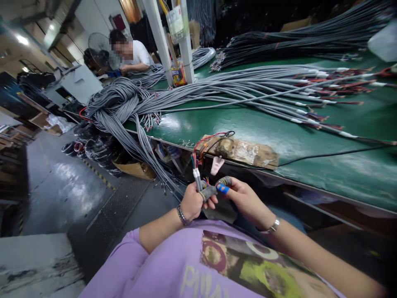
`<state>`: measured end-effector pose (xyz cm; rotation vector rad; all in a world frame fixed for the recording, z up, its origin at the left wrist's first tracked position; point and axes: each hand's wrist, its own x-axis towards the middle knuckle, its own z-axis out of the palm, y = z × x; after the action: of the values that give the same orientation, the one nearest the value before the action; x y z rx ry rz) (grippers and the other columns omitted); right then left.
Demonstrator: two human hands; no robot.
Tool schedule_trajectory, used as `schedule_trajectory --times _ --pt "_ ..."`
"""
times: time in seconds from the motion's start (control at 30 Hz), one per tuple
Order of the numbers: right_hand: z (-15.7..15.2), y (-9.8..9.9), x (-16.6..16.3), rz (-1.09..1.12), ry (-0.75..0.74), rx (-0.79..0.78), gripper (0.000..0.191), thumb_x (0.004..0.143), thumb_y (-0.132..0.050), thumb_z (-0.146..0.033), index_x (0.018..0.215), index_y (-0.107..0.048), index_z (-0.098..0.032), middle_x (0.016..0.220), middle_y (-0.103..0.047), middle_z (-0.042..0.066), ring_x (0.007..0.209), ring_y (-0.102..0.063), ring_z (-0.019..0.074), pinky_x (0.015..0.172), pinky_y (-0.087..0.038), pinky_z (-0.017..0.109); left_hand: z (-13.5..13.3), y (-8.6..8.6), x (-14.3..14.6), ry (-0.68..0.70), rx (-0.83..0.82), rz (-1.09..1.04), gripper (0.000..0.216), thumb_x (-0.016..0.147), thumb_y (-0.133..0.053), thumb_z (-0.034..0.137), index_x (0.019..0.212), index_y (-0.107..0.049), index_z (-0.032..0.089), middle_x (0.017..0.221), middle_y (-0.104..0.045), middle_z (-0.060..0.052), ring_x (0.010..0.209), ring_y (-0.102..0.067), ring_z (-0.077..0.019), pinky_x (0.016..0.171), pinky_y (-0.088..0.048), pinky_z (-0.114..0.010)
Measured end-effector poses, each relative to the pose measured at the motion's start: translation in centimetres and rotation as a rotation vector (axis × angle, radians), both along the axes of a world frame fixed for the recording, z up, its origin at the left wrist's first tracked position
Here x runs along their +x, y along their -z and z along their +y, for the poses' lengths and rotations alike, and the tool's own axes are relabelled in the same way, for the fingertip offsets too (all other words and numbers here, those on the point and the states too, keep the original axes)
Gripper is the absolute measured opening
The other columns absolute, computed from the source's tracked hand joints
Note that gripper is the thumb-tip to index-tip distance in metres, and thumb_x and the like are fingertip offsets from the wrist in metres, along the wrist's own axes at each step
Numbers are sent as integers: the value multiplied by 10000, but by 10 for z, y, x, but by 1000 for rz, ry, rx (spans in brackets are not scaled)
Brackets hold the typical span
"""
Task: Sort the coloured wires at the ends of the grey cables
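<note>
My left hand [194, 201], with a grey cover on its thumb, is closed around a few grey cables [197, 178]. Their white-wrapped ends fan out into thin coloured wires above the fist, and more wire tips show beside the thumb. Close to its right is my right hand [237, 191], thumb and finger pinched together, with blue tape on the thumb and a grey cover on a finger. What lies in that pinch is too small to make out. Just beyond both hands, a wooden board [248, 153] with a small device and red and black leads sits at the table edge.
Long grey cables [217, 91] lie across the green table [279, 140] and hang over its edge at left. Black cable bundles [297, 41] are stacked behind. A white post [159, 41] rises from the table. A person [138, 56] works at the far end.
</note>
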<state>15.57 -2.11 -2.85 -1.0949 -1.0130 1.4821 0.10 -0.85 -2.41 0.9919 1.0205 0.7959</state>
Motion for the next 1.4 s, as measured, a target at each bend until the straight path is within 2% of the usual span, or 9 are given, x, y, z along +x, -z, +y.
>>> schedule_trajectory --times 0.1,0.17,0.37,0.43,0.6,0.83,1.1,1.3,1.4 --pt "4 -5 1 13 -19 -13 339 683 -770 -488 732 -628 -185 627 -593 -12 557 -496 114 542 -416 251 -7 0 -1 264 -25 86 447 622 -762 532 623 -557 135 528 -608 -20 399 -543 -93 370 -303 -185" --pt "8 -6 3 27 -17 -29 344 681 -770 -491 729 -617 -187 587 -554 -30 522 -461 101 510 -395 240 -9 1 -1 314 -35 110 448 605 -776 523 601 -558 131 531 -609 -25 399 -540 -91 377 -312 -187" --pt "12 10 7 169 140 -120 392 666 -760 -553 746 -629 -192 659 -574 -11 552 -487 104 541 -465 251 1 7 -3 -64 -35 -14 390 654 -737 480 672 -567 130 537 -612 -14 378 -534 -87 337 -238 -181" --pt "9 13 6 175 99 -153 414 664 -753 -575 775 -644 -191 710 -603 10 575 -516 117 554 -485 271 4 8 -2 -116 -53 -37 388 646 -741 473 664 -557 132 526 -604 -9 370 -524 -84 336 -237 -181" --pt "1 4 -5 38 6 -10 340 670 -772 -524 738 -660 -211 628 -602 4 549 -503 129 528 -444 267 4 11 1 -77 -66 -33 436 635 -737 525 669 -535 141 538 -619 -23 376 -527 -88 345 -254 -181" --pt "5 -5 -8 -21 -169 18 297 701 -748 -484 674 -599 -229 527 -592 -11 453 -509 145 474 -426 282 1 20 -7 197 -43 42 489 636 -724 582 728 -591 121 610 -660 -71 486 -620 -152 427 -419 -217" --pt "11 -10 -14 0 -83 -16 383 689 -730 -558 633 -576 -212 489 -539 -22 441 -448 113 460 -361 260 -1 15 -2 -93 -52 -64 467 633 -720 566 689 -557 131 579 -652 -62 441 -609 -135 355 -279 -182" --pt "10 3 -12 -14 -10 -54 396 669 -756 -541 622 -577 -191 498 -468 -42 465 -360 89 458 -300 243 -2 18 -1 -145 -98 -100 465 610 -739 552 698 -553 134 605 -665 -62 447 -615 -137 351 -270 -180" --pt "12 -2 -13 -23 -51 -47 380 683 -747 -543 671 -606 -190 519 -493 -36 476 -397 96 469 -328 244 -3 19 -2 -130 -82 -78 446 637 -722 541 727 -575 130 623 -670 -62 456 -619 -134 351 -262 -178"
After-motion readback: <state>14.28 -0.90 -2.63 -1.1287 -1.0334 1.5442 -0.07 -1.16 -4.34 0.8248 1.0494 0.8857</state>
